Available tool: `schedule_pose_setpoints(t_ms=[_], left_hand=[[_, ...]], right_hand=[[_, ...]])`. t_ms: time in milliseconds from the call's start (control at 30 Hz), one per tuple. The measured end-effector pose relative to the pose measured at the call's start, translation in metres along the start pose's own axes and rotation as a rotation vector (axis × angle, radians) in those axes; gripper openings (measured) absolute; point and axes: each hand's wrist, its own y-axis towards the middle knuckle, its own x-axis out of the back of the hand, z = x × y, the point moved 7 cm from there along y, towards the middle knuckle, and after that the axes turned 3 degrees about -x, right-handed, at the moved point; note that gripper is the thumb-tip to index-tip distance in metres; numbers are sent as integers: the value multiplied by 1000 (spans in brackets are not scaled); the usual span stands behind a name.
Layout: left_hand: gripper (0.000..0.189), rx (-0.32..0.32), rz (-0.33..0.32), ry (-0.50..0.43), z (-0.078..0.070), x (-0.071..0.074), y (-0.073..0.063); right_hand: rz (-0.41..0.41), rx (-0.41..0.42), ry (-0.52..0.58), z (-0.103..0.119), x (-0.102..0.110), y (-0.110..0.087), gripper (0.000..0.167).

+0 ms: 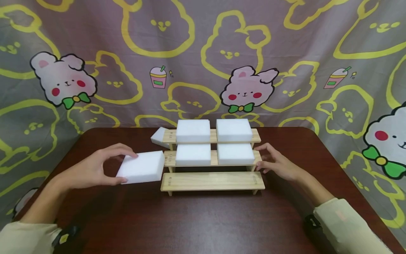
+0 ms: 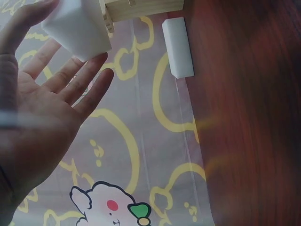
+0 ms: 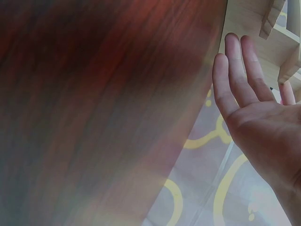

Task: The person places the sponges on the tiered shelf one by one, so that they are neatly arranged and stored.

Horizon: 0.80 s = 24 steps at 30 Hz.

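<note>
My left hand (image 1: 95,167) pinches a white foam block (image 1: 142,167) between thumb and fingers, left of a three-tier wooden stand (image 1: 212,180). In the left wrist view the foam block (image 2: 82,30) is tilted, and the lower fingers of the left hand (image 2: 56,101) are spread beneath it. The block's right edge comes right up to the middle tier's left end. My right hand (image 1: 279,165) is at the stand's right end, fingertips at the middle tier's edge. In the right wrist view several fingers of the right hand (image 3: 263,113) are extended beside the wood.
Two white blocks sit on the top tier, including a left one (image 1: 193,130), and two on the middle tier, including a right one (image 1: 235,154). Another white block (image 1: 159,137) lies on the dark table (image 1: 209,222) behind the stand's left end. A patterned curtain (image 1: 196,70) hangs behind.
</note>
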Motion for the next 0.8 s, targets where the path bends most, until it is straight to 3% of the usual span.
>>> schedule_pose_setpoints(t_ms=[400, 800], left_hand=[[59, -22, 48, -9, -16, -8, 8], [56, -127, 65, -27, -37, -13, 17]], right_hand=[[0, 1, -6, -1, 1, 0, 47], [-2, -5, -9, -2, 1, 0, 48]])
